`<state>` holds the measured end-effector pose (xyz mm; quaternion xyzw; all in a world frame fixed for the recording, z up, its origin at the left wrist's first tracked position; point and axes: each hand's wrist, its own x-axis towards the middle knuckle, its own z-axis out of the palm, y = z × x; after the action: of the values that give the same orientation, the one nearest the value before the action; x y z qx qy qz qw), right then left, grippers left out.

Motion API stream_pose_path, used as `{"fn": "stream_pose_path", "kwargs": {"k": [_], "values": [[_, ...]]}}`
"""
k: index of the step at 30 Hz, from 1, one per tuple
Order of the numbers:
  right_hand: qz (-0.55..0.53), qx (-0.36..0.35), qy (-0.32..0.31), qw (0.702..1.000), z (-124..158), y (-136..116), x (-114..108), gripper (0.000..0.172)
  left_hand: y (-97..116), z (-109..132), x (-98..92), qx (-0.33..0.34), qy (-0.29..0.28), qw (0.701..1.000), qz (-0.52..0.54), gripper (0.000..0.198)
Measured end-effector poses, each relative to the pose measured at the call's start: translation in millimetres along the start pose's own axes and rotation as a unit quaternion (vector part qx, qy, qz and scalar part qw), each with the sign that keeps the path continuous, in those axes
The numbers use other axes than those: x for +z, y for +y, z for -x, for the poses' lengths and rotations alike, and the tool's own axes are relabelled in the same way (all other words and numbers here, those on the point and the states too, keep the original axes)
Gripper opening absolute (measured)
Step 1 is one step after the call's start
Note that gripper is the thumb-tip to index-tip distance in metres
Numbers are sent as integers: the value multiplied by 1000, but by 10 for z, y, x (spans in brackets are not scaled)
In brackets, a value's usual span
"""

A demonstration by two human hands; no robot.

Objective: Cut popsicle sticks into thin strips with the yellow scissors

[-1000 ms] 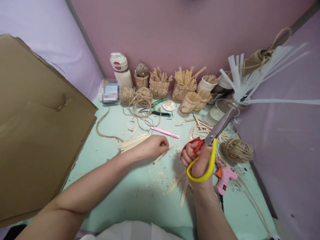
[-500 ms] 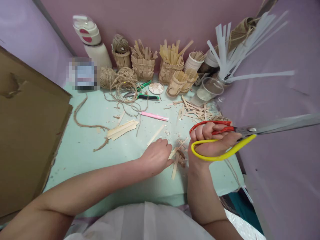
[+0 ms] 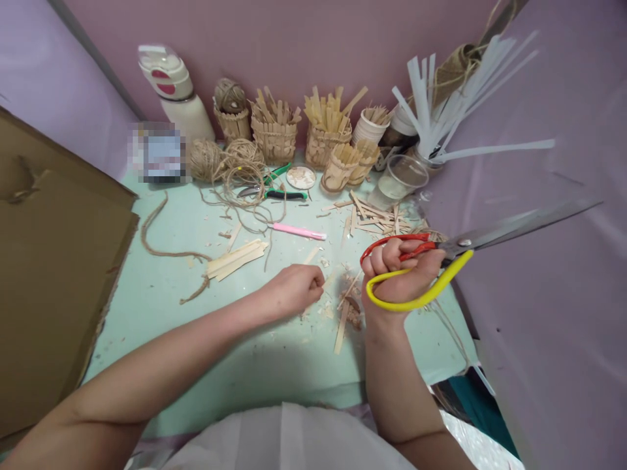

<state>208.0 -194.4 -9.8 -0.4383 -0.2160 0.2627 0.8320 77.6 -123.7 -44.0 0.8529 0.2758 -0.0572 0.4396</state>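
- Right hand, right of the frame's centre, grips the scissors by both loops — blades aimed toward the right edge, clear of any wood.
- Left hand, well apart at centre, curls low over the table; whether it holds anything cannot be told.
- Sticks and scraps, right of centre, suggest cutting partly done — pale strips, left of centre, appear left over.

white bottle behind twine ball
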Motion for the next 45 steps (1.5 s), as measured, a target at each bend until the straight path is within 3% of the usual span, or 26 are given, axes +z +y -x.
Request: {"fn": "stream_pose_path", "kwargs": {"k": [5,10,12,16,17,19,21,23,27,31,35,39,45], "values": [[-24,20,2,1000,-1,9,22,54,-126,-100,-136,-48,-44,977,202,25],[-34,27,18,999,1,11,22,55,-151,-127,-139,-29,-20,969,244,23],[-31,20,22,999,3,15,18,55,-143,-124,-137,-11,28,976,215,19],[-23,8,11,1000,5,33,-2,54,-79,-98,-126,48,190,978,71,21],[-23,8,7,1000,6,38,-8,54,-49,-85,-103,77,203,976,34,20],[-27,8,-5,1000,6,45,-18,53,24,-43,-3,145,159,976,-31,16],[-32,2,-14,999,4,44,-22,52,100,19,175,192,63,975,-95,18],[-28,-2,-20,999,2,35,-19,52,163,93,400,186,16,969,-162,21],[-11,6,-19,1000,3,23,-10,54,222,212,763,162,5,954,-254,33],[-15,10,-4,1000,15,43,-17,49,245,240,840,125,5,954,-274,18],[-5,17,-3,1000,26,45,-23,49,260,234,721,78,-16,958,-274,19],[-12,18,9,1000,27,17,3,46,219,191,409,34,-27,974,-221,22],[43,58,73,995,35,79,46,42,75,46,-173,12,58,998,7,23]]}}
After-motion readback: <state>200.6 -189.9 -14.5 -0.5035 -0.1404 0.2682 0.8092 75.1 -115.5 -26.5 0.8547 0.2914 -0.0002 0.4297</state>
